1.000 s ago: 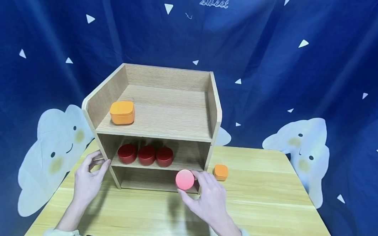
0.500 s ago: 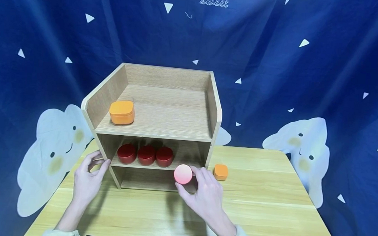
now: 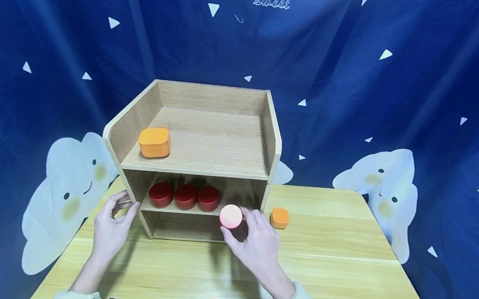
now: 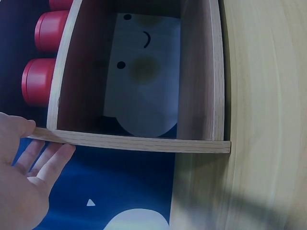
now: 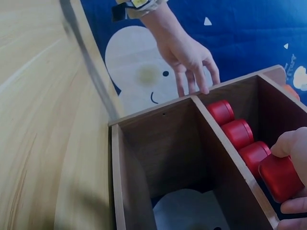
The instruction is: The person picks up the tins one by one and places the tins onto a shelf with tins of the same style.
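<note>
With the shelf unit (image 3: 215, 141) pinched by the left grip (image 3: 112, 224), the red tin (image 3: 231, 217), pinched by the right grip (image 3: 256, 245) at the unit's front, is best kept level, edge clearance seeming unclear.

Left grip (image 3: 111, 226): thumb opposite the fingers, pinching.
Left forearm (image 3: 90, 271): slants forward and inward.
Right grip (image 3: 256, 243): thumb and fingers curled in a pinch, thumb nearer the body.
Right forearm (image 3: 278, 284): slants forward and inward too.
Spacing: grips well apart.
</note>
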Motion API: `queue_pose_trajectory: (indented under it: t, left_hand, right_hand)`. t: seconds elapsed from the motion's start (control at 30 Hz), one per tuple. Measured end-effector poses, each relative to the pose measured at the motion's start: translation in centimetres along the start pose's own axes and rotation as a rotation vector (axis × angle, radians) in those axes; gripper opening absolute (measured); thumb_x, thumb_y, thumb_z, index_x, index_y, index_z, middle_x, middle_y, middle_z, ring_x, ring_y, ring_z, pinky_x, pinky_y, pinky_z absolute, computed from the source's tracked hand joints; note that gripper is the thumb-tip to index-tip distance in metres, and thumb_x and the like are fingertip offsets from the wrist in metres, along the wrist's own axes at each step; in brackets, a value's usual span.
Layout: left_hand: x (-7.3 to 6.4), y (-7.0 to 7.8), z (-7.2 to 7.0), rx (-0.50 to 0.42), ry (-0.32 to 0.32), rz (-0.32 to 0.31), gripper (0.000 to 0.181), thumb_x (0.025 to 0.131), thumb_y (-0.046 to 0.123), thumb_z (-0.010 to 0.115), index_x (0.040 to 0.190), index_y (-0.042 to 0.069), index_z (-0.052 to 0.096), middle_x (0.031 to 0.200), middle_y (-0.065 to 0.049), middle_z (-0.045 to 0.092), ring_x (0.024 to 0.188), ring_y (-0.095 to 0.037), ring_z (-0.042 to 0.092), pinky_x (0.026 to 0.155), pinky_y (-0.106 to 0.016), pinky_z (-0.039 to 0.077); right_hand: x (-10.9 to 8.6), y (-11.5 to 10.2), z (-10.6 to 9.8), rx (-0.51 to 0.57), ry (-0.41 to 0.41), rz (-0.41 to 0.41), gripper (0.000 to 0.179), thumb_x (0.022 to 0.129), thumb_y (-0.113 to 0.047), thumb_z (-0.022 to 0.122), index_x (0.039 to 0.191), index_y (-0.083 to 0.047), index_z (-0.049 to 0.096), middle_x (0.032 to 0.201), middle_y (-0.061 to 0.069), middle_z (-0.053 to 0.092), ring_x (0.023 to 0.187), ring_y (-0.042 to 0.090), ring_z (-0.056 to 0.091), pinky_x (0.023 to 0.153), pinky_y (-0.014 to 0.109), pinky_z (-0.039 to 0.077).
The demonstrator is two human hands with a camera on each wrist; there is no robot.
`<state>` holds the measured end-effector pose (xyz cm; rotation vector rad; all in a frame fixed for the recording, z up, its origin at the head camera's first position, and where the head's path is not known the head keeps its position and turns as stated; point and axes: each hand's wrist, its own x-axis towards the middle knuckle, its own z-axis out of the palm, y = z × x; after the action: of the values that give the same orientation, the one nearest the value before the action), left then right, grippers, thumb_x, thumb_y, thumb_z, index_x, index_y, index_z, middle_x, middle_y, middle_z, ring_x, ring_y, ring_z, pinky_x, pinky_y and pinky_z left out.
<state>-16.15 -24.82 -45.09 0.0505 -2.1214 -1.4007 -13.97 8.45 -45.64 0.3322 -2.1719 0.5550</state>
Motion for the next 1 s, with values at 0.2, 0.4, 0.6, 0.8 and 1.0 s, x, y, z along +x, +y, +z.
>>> queue_pose_trajectory:
  t: [0.2, 0.4, 0.6, 0.8, 1.0]
  left_hand:
    - [0.0, 0.0, 0.0, 0.001, 0.0, -0.005, 0.035, 0.095, -0.003, 0.074, 0.129, -0.001, 0.067, 0.105, 0.036, 0.064, 0.091, 0.019, 0.065, 0.073, -0.001, 0.056]
    - [0.0, 0.0, 0.0, 0.005, 0.005, -0.002, 0.035, 0.095, -0.002, 0.074, 0.129, 0.0, 0.067, 0.105, 0.036, 0.064, 0.091, 0.019, 0.065, 0.074, -0.001, 0.056]
    - [0.0, -0.1, -0.1, 0.008, 0.007, 0.003, 0.037, 0.094, -0.002, 0.075, 0.13, -0.001, 0.067, 0.105, 0.037, 0.063, 0.092, 0.019, 0.064, 0.074, 0.0, 0.056]
    - [-0.1, 0.1, 0.0, 0.003, 0.007, 0.004, 0.034, 0.095, -0.002, 0.074, 0.129, 0.0, 0.067, 0.105, 0.035, 0.064, 0.092, 0.019, 0.065, 0.074, -0.001, 0.057]
    - [-0.1, 0.1, 0.1, -0.002, 0.009, 0.009, 0.034, 0.095, -0.004, 0.073, 0.128, -0.002, 0.067, 0.106, 0.035, 0.064, 0.091, 0.018, 0.065, 0.074, -0.002, 0.057]
  right_hand:
    - [0.2, -0.1, 0.2, -0.016, -0.007, 0.004, 0.055, 0.07, -0.049, 0.09, 0.111, -0.016, 0.075, 0.088, -0.005, 0.071, 0.081, 0.016, 0.068, 0.053, 0.025, 0.051]
    - [0.3, -0.3, 0.3, -0.029, -0.015, 0.019, 0.056, 0.07, -0.05, 0.09, 0.112, -0.016, 0.075, 0.089, -0.005, 0.071, 0.08, 0.016, 0.067, 0.051, 0.022, 0.047]
    - [0.5, -0.3, 0.5, -0.036, -0.008, 0.02, 0.057, 0.072, -0.049, 0.089, 0.115, -0.015, 0.075, 0.087, -0.005, 0.071, 0.079, 0.016, 0.068, 0.051, 0.024, 0.048]
    - [0.6, -0.2, 0.8, -0.033, 0.025, -0.003, 0.058, 0.076, -0.051, 0.087, 0.117, -0.013, 0.075, 0.086, -0.005, 0.074, 0.077, 0.016, 0.069, 0.054, 0.027, 0.052]
    - [0.8, 0.1, 1.1, -0.033, 0.056, -0.029, 0.056, 0.084, -0.054, 0.081, 0.117, -0.009, 0.075, 0.085, -0.001, 0.077, 0.072, 0.017, 0.07, 0.054, 0.028, 0.054]
